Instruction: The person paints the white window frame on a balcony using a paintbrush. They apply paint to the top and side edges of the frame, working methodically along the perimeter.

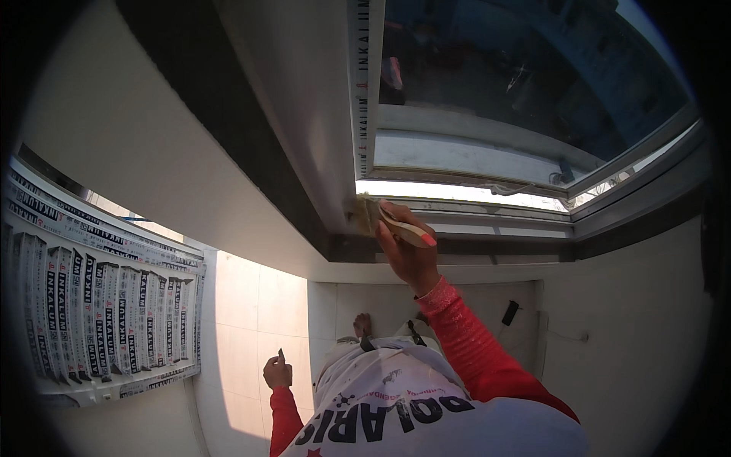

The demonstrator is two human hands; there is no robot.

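Slats [122,327] in a framed panel fill the far L, set upright side by side, most covered w/ pale film bearing dark print. R of them, a pale wall [152,183] runs up to a wide dark band [221,99] slanting down twd the window corner. Below the wall, light tile floor [240,320], a strip of it in bright sun. L hand [277,373] is low over that floor, well apart from the window, red sleeve behind it; its grip is clamped on a thin dark piece [281,356], pointed end up, exact kind unclear. Next, a bare foot [362,325] on the tiles, then the person's white printed shirt [396,381], lower ctr. Brush [367,216] is at the inner L bottom corner of the window frame, bristles twd the L side & abt touching it (contact hard to tell), pale handle w/ reddish end slanting down to the R. R hand [411,255] has its grip clamped around the handle nr the bristles, fingers together, red speckled sleeve behind. Farther R: dark glass pane [525,76] above, dark strip [457,250] along the window's lower edge, & below, a small black item [509,313] nr the wall base.
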